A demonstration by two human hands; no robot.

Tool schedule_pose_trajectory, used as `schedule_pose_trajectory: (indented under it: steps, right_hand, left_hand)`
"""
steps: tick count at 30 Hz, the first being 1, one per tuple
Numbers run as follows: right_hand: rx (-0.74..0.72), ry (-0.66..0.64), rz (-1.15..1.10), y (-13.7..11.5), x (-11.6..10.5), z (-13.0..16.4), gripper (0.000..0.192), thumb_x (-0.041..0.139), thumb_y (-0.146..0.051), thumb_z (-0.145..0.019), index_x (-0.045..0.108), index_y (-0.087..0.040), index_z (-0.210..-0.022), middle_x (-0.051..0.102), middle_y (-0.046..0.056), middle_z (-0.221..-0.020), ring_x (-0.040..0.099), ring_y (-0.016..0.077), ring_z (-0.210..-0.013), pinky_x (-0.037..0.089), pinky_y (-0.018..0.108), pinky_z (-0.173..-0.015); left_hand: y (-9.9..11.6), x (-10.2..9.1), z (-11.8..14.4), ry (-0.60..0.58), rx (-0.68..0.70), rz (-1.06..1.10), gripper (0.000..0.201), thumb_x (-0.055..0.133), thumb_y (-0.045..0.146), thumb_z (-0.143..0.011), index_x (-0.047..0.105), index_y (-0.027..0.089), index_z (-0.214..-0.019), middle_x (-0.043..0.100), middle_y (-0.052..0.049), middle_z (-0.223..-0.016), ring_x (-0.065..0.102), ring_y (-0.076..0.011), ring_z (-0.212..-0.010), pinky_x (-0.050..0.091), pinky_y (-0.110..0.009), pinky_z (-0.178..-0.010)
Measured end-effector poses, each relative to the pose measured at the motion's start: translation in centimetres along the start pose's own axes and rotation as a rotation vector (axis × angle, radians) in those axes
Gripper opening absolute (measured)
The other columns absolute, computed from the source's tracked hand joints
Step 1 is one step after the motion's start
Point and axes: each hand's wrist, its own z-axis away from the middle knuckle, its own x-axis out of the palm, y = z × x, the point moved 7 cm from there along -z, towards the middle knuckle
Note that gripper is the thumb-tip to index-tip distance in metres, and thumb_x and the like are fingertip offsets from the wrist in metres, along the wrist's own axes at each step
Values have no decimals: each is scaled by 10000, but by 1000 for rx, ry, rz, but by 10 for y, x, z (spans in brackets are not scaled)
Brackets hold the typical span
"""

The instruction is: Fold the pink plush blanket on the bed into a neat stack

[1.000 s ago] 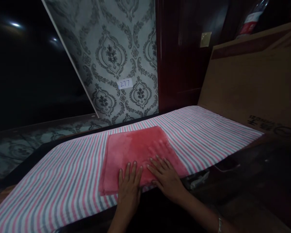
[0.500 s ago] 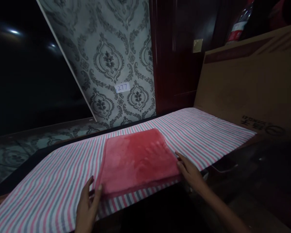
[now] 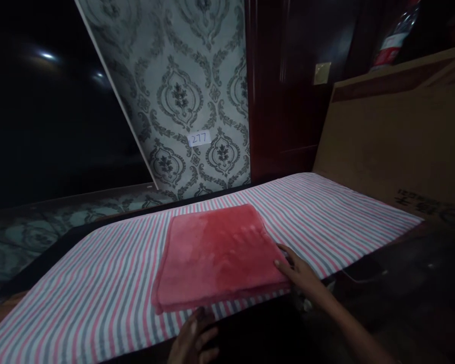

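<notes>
A folded pink plush cloth [image 3: 212, 253] lies flat on a striped sheet [image 3: 109, 273], with a darker red patch brushed into its nap. At its right edge, my right hand [image 3: 301, 273] has the thumb over the top and the fingers curled round the side, gripping the edge. Below the cloth's front edge is my left hand [image 3: 193, 336], its fingers apart and slightly bent. It appears to hold nothing, and the palm is partly cut off by the bottom of the view.
A large cardboard box [image 3: 394, 136] stands at the right, with a red-labelled bottle [image 3: 396, 38] behind it. A dark screen [image 3: 60, 111] is at the left. Patterned wallpaper [image 3: 180, 98] carries a paper label [image 3: 199, 138] reading 277, beside a dark red wooden panel [image 3: 282, 106].
My left hand has moved from the cloth's left front corner rightward and down, in front of its near edge. My right thumb has come over the cloth's right edge. The view has shifted slightly.
</notes>
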Motion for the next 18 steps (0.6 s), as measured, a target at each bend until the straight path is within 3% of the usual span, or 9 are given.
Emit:
schedule_pose_trajectory:
  steps: [3, 6, 9, 11, 13, 15, 18]
  right_hand:
    - [44, -61, -278, -27, 9, 11, 844, 592, -643, -801, 376, -208, -1491, 680, 120, -1203, 687, 294, -1039, 574, 448, -866]
    - [5, -46, -298, -56, 10, 36, 888, 621, -635, -806, 293, -261, -1541, 635, 129, -1271, 662, 284, -1094, 565, 428, -899]
    - [-56, -142, -214, -67, 16, 66, 864, 669, -631, -791, 347, -310, -1526, 664, 118, -1179, 681, 270, -994, 573, 411, -861]
    - [-19, -270, -164, -59, 22, 81, 835, 678, -657, -773, 437, -285, -1481, 690, 70, -903, 681, 236, -741, 586, 375, -689]
    - [51, -338, -125, -46, 20, 83, 779, 630, -702, -791, 538, -230, -1404, 617, 9, -669, 608, 191, -550, 542, 330, -551]
    - [53, -272, -82, -41, 10, 67, 710, 565, -721, -826, 624, -201, -1305, 599, 7, -634, 600, 184, -554, 533, 321, -554]
    - [-138, -76, 12, -57, -4, 20, 592, 570, -661, -833, 685, -215, -1205, 705, 75, -898, 672, 233, -831, 571, 367, -763]
  left_hand:
    - [8, 42, 6, -192, 10, 109, 577, 871, 551, -588, 713, 224, -1036, 705, -150, -1204, 634, -390, -1168, 529, -520, -924]
    - [27, 58, 11, -182, 71, 229, 508, 861, 505, -616, 725, 213, -1010, 741, -111, -1099, 660, -352, -1129, 514, -512, -997]
    - [37, 47, 12, -52, 142, 296, 586, 796, 544, -666, 697, 248, -1163, 746, -84, -1099, 667, -326, -1119, 549, -473, -975]
    - [31, 36, 11, -6, 112, 293, 639, 741, 569, -709, 652, 264, -1264, 733, -82, -1160, 637, -326, -1187, 552, -463, -983]
    - [22, 23, 8, 49, 73, 296, 698, 722, 570, -722, 597, 263, -1337, 726, -90, -1184, 617, -331, -1224, 553, -470, -985]
    - [14, 15, 5, 81, 62, 299, 785, 752, 558, -693, 542, 258, -1387, 720, -100, -1198, 614, -336, -1228, 558, -470, -973]
    - [12, 14, 3, 102, 121, 239, 864, 795, 533, -670, 468, 299, -1435, 692, -89, -1267, 625, -328, -1216, 562, -449, -958]
